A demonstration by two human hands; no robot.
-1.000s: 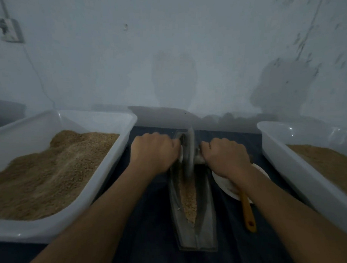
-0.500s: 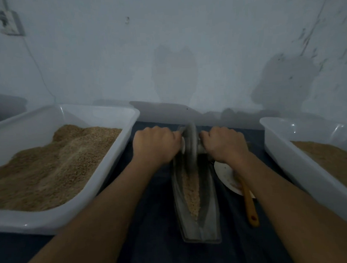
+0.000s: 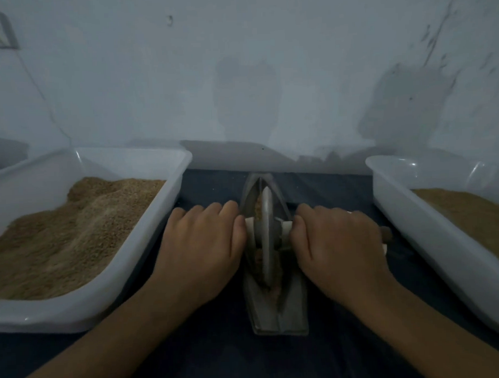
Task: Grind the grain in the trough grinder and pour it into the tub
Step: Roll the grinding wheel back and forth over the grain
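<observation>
Left hand (image 3: pixel 202 247): curled around the left end of the axle, beside the wheel (image 3: pixel 267 233).
Right hand (image 3: pixel 335 242): grasps the right end of the axle.
Grinder (image 3: pixel 275 309): middle of the cloth (image 3: pixel 220 359), some grain inside.
Left tub (image 3: pixel 127 292): at the left edge, heaped with grain.
Right tub (image 3: pixel 431 239): at the right edge, grain inside.

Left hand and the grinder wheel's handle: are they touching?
Touching. The head view shows the left hand with fingers curled over the pale handle beside the wheel.
</observation>
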